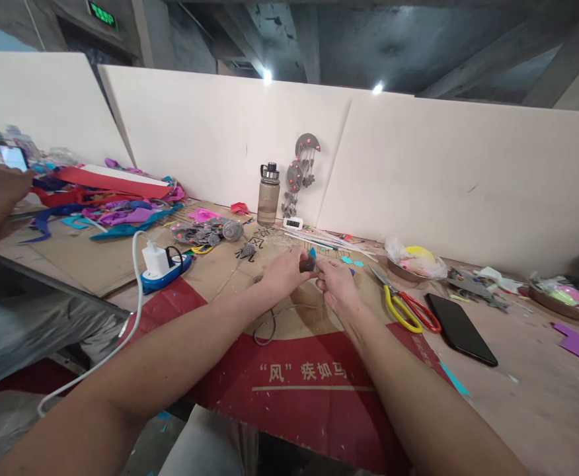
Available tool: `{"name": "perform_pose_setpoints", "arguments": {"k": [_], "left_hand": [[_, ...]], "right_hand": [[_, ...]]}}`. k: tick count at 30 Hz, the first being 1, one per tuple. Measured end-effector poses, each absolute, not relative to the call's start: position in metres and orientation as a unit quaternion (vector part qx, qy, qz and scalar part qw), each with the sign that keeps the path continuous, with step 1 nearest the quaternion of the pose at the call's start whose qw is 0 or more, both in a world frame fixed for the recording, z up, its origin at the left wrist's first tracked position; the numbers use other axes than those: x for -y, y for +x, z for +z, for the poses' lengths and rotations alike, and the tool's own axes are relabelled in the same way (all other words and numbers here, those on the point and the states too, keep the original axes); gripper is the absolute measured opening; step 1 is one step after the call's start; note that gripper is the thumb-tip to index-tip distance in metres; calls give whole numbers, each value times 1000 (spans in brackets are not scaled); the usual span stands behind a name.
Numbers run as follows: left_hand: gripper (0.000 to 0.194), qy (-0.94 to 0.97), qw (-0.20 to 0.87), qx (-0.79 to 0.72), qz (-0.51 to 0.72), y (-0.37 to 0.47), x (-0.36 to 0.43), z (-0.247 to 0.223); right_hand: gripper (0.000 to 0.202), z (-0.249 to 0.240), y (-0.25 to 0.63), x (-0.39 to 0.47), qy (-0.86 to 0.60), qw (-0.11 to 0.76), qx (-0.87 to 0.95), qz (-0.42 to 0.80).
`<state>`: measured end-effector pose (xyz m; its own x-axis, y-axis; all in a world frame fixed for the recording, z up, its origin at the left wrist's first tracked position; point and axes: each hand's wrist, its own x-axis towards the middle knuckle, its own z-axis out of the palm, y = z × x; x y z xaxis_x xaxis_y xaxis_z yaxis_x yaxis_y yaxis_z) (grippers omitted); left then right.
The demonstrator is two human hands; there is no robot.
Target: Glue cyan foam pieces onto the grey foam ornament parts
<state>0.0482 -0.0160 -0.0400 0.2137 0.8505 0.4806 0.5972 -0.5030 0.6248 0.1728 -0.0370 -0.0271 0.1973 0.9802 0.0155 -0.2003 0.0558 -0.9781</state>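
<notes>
My left hand (289, 271) pinches a small dark grey-brown piece (307, 265) above the cardboard (289, 320). A small blue tip (312, 253) sticks up just beyond that piece. My right hand (338, 283) is closed right beside it, thumb and fingers pressed together. What lies between those right fingers is too small to name. Below the hands a thin grey cord (264, 342) loops over the cardboard. To the right lie scissors (402, 305) with one yellow and one red handle, and small light-blue scraps (353, 262) lie behind my right hand.
A water bottle (268, 198), a small digital clock (293, 223) and white strips (329, 240) stand or lie near the back panel. Grey yarn (232, 230) and a blue power strip (163, 274) are at left, a black phone (461, 328) at right. Another person's hand (2, 185) shows far left.
</notes>
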Motion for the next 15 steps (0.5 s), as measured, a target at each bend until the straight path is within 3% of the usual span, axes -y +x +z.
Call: {"name": "perform_pose_setpoints", "arguments": {"k": [8, 15], "left_hand": [[22, 751, 180, -453, 445, 51, 9, -46], [26, 630, 475, -344, 509, 55, 12, -42]], "right_hand": [[20, -28, 170, 38, -472, 619, 412, 473], [28, -31, 173, 36, -414, 637, 447, 472]]}}
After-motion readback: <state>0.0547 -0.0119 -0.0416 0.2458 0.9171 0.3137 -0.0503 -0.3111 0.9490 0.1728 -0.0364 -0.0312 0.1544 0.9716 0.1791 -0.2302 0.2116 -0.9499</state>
